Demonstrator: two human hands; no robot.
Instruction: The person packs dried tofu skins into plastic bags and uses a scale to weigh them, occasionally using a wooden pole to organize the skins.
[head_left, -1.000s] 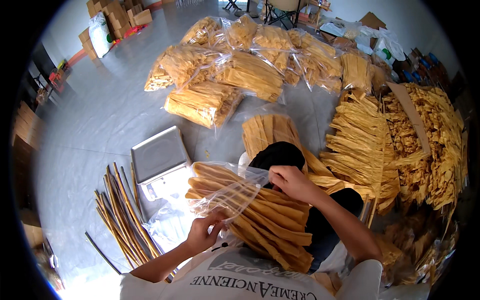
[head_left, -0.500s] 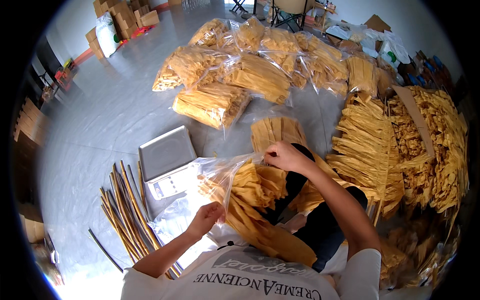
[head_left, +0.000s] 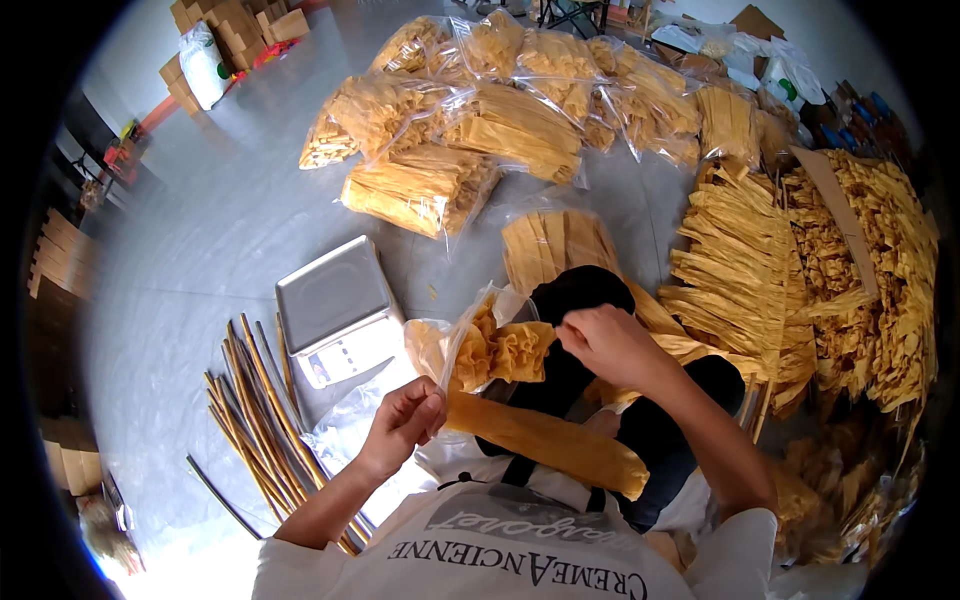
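white short-sleeved shirt | dark lettering | grey print | dark trousers

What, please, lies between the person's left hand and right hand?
In the head view, ruffled yellow sheets partly in a clear bag, and part of a black trouser leg, show between the left hand and right hand.

white shirt: upside-down black capitals, pale script on grey patch.
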